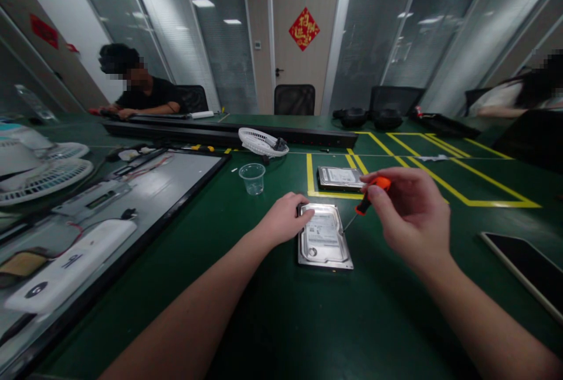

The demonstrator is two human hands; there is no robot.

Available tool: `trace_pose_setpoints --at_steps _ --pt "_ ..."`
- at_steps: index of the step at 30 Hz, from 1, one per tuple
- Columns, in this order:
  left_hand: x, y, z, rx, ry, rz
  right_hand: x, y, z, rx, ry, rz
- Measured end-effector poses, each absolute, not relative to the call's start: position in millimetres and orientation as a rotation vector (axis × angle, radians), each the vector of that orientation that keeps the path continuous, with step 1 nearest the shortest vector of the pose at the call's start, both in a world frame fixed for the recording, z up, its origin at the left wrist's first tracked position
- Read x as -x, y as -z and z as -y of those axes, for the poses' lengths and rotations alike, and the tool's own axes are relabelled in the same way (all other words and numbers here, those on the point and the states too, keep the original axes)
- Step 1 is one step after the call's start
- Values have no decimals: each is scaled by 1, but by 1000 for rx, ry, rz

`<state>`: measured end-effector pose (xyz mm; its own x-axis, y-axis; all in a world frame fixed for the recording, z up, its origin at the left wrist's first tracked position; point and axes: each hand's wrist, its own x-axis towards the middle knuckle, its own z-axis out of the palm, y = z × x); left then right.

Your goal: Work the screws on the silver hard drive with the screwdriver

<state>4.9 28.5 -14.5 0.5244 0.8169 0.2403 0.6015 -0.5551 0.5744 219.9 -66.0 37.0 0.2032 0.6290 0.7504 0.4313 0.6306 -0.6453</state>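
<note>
A silver hard drive (324, 248) lies flat on the green table, label side up. My left hand (285, 219) grips its far left corner, the thumb resting on the top face and the other fingers round the edge. In my right hand (411, 213) is a screwdriver (373, 193) with an orange and black handle, pinched between thumb and fingers. Its shaft slants down to the left, and the tip meets the right edge of the drive. Whether the tip sits in a screw is too small to tell. A second hard drive (338, 176) lies just beyond.
A clear plastic cup (252, 180) and a white fan grille (262, 142) stand beyond my left hand. Left is a large panel (185, 172) bearing a white power strip (73, 265). A phone (525, 265) lies at right. Yellow tape (501, 204) marks the table. Two people sit across.
</note>
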Motion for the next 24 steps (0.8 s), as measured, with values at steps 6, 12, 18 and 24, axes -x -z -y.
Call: trace_pose_setpoints --at_steps 6,12,18,24 --pt "-6 15 -29 -2343 -692 -1167 -226 -34 64 1008 -143 1489" --pt "-5 15 -29 -2338 -700 -1160 -221 -40 71 1003 -147 1481" --pt "-4 14 -28 -2342 -694 -1178 -221 -35 66 989 -154 1452" --pt "-4 13 -28 -2337 -694 -1175 -224 -33 63 1008 -132 1445"
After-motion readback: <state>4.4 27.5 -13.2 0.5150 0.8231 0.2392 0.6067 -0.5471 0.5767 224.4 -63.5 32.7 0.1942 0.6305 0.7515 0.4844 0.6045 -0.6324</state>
